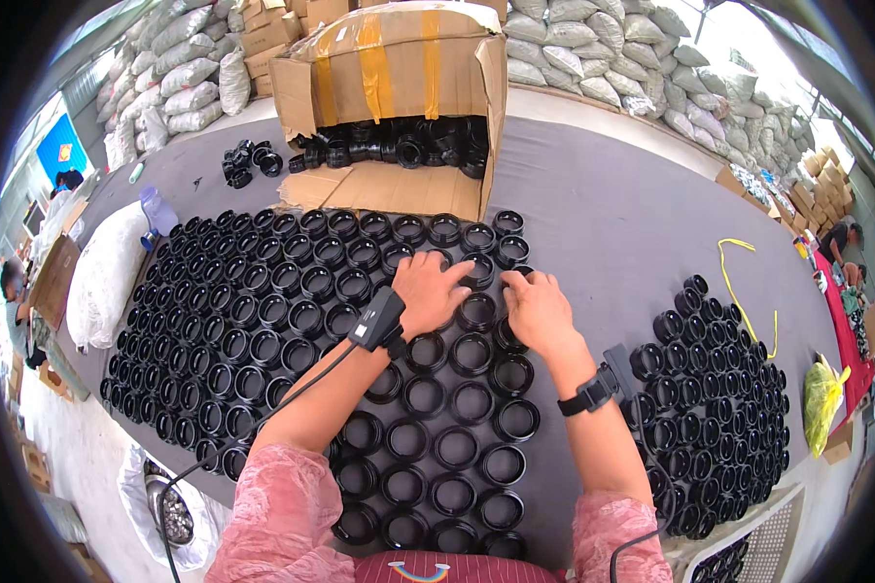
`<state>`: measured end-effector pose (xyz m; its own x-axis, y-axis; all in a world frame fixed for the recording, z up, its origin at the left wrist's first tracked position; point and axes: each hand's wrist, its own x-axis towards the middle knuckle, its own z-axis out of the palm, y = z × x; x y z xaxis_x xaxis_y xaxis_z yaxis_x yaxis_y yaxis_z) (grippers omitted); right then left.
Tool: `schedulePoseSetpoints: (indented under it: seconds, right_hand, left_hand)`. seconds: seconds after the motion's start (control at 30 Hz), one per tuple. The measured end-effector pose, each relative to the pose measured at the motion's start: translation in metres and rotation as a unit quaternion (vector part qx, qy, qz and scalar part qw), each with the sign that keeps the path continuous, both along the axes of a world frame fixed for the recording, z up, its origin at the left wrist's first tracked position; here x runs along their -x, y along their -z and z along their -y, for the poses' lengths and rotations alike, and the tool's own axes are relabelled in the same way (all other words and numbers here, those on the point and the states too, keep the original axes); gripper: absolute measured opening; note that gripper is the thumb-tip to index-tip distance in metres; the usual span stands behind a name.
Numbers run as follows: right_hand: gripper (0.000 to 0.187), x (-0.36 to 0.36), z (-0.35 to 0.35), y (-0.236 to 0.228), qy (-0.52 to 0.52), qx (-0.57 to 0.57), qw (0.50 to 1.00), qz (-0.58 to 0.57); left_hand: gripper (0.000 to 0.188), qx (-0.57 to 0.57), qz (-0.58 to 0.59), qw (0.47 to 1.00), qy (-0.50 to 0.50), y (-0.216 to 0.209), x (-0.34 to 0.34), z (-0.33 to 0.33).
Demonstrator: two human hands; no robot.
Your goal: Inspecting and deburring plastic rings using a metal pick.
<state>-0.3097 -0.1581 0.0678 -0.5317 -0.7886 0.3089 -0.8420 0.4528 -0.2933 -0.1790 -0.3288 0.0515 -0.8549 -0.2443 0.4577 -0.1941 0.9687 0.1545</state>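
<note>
Many black plastic rings (472, 354) stand in close rows across the grey-covered table (608, 253). My left hand (430, 294) is over the upper right part of these rows, its fingers apart, with the index finger reaching to the edge of a ring (478, 272). To its right, my right hand (538, 309) has curled fingers at another black ring (520, 273) on the outer edge of the rows. The fingers partly cover that ring, and its lower side is hidden. Each wrist wears a black strapped device with a cable.
A tipped cardboard box (399, 73) full of black rings opens toward me at the back. Loose rings (250, 161) lie left of it. A second ring group (715, 408), yellow strap (739, 282) and yellow bag (822, 406) are right; a white sack (107, 277) is left.
</note>
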Motion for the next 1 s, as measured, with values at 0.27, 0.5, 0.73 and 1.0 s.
schedulePoseSetpoints:
  seconds: [0.27, 0.5, 0.73, 1.0]
  right_hand:
    - [0.04, 0.016, 0.017, 0.021, 0.0, -0.088, 0.995, -0.04]
    - [0.053, 0.023, 0.022, 0.024, -0.025, -0.11, 0.993, -0.015]
    - [0.047, 0.019, 0.022, 0.005, -0.008, -0.158, 0.987, -0.012]
    - [0.034, 0.081, 0.056, 0.018, 0.06, -0.068, 0.996, -0.022]
  left_hand:
    - [0.039, -0.002, 0.12, 0.993, -0.02, 0.02, 0.027, 0.013]
    - [0.031, -0.009, 0.155, 0.987, -0.035, 0.024, 0.04, 0.017]
    - [0.028, -0.021, 0.17, 0.985, -0.019, 0.011, 0.033, 0.014]
    - [0.022, 0.024, -0.022, 0.997, -0.068, 0.019, 0.072, 0.06]
